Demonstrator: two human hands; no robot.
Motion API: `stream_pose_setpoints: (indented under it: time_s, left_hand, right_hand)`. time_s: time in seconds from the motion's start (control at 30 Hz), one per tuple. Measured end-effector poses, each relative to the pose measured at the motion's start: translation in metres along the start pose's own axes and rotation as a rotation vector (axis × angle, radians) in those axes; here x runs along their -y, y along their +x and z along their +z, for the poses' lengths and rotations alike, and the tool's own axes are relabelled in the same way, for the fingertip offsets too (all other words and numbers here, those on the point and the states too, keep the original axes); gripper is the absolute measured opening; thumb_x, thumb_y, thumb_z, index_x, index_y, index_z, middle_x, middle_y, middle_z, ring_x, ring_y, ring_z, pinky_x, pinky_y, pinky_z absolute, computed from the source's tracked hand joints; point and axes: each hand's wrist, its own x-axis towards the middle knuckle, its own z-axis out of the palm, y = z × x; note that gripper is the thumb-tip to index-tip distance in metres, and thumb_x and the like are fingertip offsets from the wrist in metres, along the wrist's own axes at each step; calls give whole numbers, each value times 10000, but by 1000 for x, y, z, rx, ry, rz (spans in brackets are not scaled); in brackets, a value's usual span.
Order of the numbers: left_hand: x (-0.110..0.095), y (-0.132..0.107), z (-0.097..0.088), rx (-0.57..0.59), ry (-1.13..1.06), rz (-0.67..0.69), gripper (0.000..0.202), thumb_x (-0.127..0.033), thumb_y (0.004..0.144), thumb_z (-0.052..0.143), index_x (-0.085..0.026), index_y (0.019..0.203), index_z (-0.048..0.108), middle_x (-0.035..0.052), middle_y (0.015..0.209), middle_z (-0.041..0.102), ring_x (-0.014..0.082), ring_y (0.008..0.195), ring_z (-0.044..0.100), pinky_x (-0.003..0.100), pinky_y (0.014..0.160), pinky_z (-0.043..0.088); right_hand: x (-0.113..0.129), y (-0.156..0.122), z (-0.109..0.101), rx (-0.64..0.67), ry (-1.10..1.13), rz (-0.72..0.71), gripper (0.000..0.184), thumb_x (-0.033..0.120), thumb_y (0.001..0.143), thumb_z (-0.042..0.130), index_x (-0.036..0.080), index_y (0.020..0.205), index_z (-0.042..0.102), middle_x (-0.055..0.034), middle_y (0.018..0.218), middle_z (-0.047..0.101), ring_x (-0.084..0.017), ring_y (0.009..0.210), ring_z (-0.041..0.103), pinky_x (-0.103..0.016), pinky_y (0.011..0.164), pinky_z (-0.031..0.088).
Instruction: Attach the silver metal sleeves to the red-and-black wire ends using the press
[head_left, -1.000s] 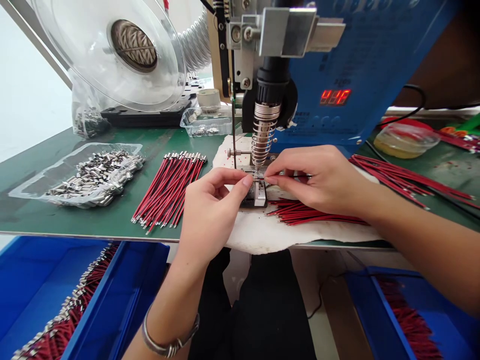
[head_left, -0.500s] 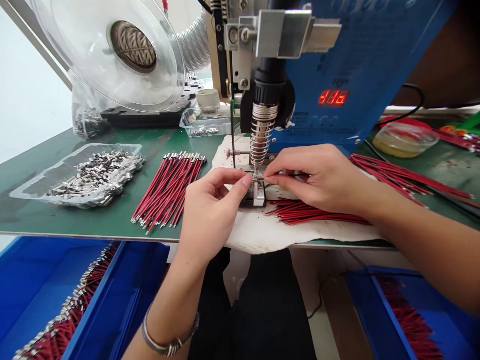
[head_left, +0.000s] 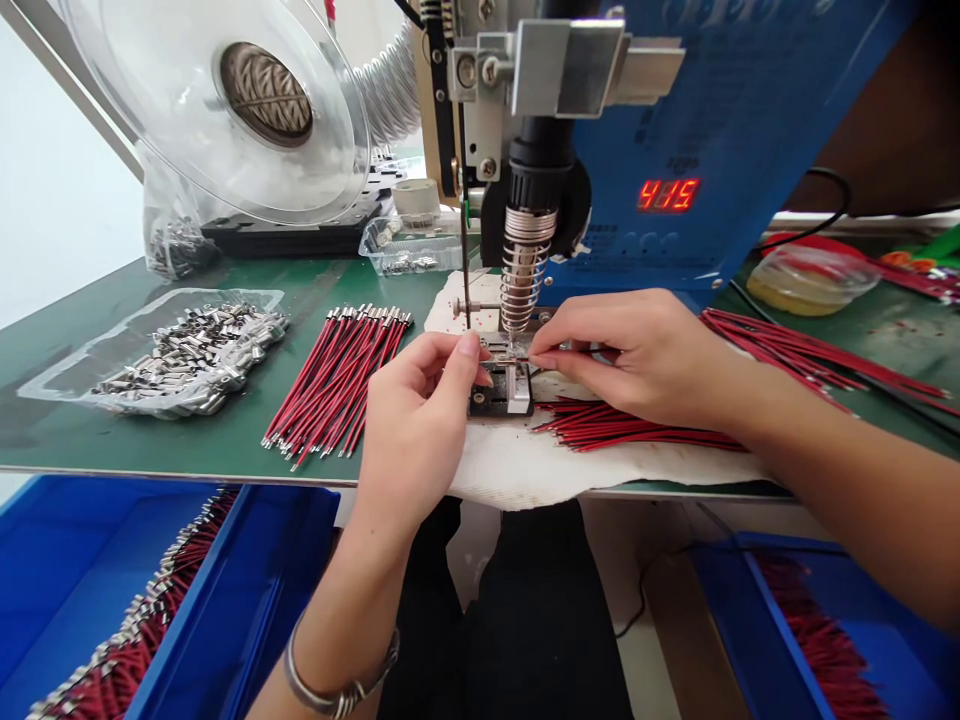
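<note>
My right hand [head_left: 630, 350] is closed in a pinch at the right side of a small metal fixture [head_left: 517, 390], holding a thin wire [head_left: 596, 349] that is mostly hidden by the fingers. At the fixture's left side my left hand [head_left: 427, 405] has its thumb and fingertips pressed together; whatever lies between them is too small to tell. Directly above the fixture stands the soldering head [head_left: 523, 265] with its coiled spring. A bundle of red and black wires [head_left: 630, 425] lies under my right hand on a white cloth [head_left: 517, 475].
To the left are wires with metal ends [head_left: 337, 380] and a clear tray [head_left: 56, 380] of metal parts. The blue machine [head_left: 750, 130] stands behind. A fume hood [head_left: 172, 100] is at the back left. Blue bins [head_left: 289, 580] sit below the table edge.
My left hand has drawn a little to the left, away from the fixture's middle, and its thumb has tilted up. My right hand stays almost still. The red display digits differ.
</note>
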Motion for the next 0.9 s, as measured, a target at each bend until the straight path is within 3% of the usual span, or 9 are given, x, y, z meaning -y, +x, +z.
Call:
stream_pose_setpoints:
  time_s: [0.2, 0.9]
  left_hand:
    - [-1, 0, -1, 6, 26, 5, 273, -290, 940, 640, -164, 699, 660, -24, 599, 519, 91, 549, 434, 224, 573, 398]
    - [-2, -1, -1, 8, 48, 3, 283, -293, 934, 646, -172, 678, 649, -9, 617, 571, 101, 545, 453, 235, 550, 396]
  right_hand:
    - [-1, 0, 1, 1, -6, 2, 133, 150, 970, 587, 163, 935, 715, -46, 893, 747, -160, 790, 673, -285, 733, 514]
    - [1, 0, 1, 1, -15, 8, 150, 167, 973, 562, 179, 932, 705, -42, 881, 751, -175, 795, 684, -297, 707, 504]
